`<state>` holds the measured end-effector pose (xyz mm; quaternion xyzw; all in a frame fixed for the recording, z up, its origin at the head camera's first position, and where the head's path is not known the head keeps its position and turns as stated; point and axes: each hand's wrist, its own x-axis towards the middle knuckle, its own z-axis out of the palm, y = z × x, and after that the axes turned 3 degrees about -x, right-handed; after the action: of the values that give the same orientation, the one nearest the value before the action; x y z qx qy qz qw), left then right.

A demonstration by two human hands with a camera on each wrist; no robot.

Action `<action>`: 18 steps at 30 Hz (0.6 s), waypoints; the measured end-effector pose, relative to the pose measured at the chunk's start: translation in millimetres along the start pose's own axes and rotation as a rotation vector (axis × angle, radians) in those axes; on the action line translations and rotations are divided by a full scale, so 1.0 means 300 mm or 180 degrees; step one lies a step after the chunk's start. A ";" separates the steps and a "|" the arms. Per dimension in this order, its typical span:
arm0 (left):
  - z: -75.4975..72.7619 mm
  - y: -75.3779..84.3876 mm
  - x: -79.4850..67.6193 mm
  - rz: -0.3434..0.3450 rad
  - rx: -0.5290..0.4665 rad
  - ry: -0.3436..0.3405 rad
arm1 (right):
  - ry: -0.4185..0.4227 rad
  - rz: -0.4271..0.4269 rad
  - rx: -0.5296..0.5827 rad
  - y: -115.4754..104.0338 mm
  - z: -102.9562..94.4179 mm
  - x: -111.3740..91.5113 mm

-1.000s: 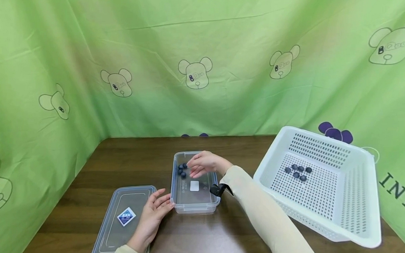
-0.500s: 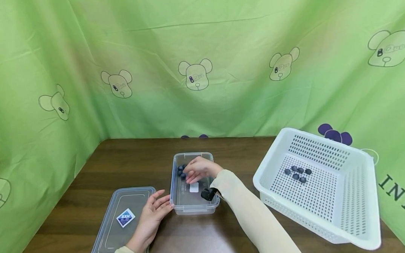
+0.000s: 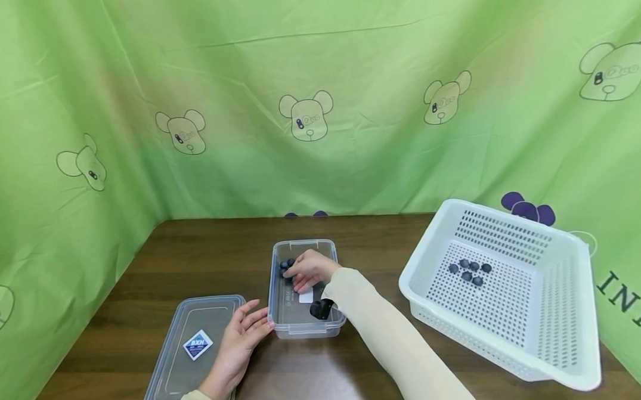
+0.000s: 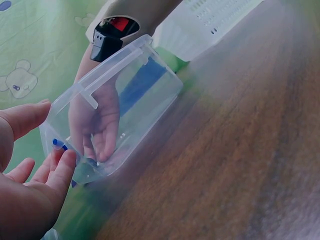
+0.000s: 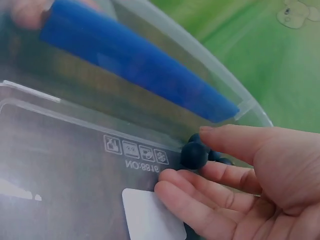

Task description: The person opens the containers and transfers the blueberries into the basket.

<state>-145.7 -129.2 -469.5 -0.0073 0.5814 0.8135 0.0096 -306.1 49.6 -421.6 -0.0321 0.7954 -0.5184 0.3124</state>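
Observation:
In the head view the right hand [image 3: 313, 269] reaches down into a clear plastic food container [image 3: 308, 329]. The right wrist view has its thumb and index fingertips spread at a dark blueberry [image 5: 194, 155], with more blueberries just behind; whether they touch it is unclear. A further dark round thing [image 5: 192, 232] is partly hidden under the lower fingers. At the container's near left corner, the left hand [image 3: 240, 347] rests its fingertips lightly against the wall. Its fingers look relaxed in the left wrist view, beside a small blue part [image 4: 59, 144] on the container.
To the left lies a clear lid [image 3: 213, 318] with a blue rim and a diamond-shaped label. A white perforated basket [image 3: 561, 309] holding several blueberries [image 3: 474, 266] stands on the right. Green cartoon-print cloth [image 3: 314, 176] surrounds the wooden table [image 3: 375, 233].
The right hand has moved slightly down and left inside the container, closer to the blueberries. The left hand and the basket's berries stay as they were.

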 end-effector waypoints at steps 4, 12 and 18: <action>-0.001 0.001 0.000 -0.0002 0.0002 0.0001 | 0.0053 -0.0020 -0.0056 0.001 0.010 0.002; -0.002 0.001 -0.001 0.0000 0.0029 0.0018 | 0.0058 0.0025 0.0018 0.004 0.008 0.002; -0.002 0.001 -0.001 -0.0003 0.0019 0.0012 | 0.0091 0.0006 0.0066 0.003 0.005 0.004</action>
<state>-145.5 -129.9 -469.4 -0.0090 0.5839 0.8117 0.0089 -306.0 48.3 -423.5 -0.0206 0.7944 -0.5267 0.3018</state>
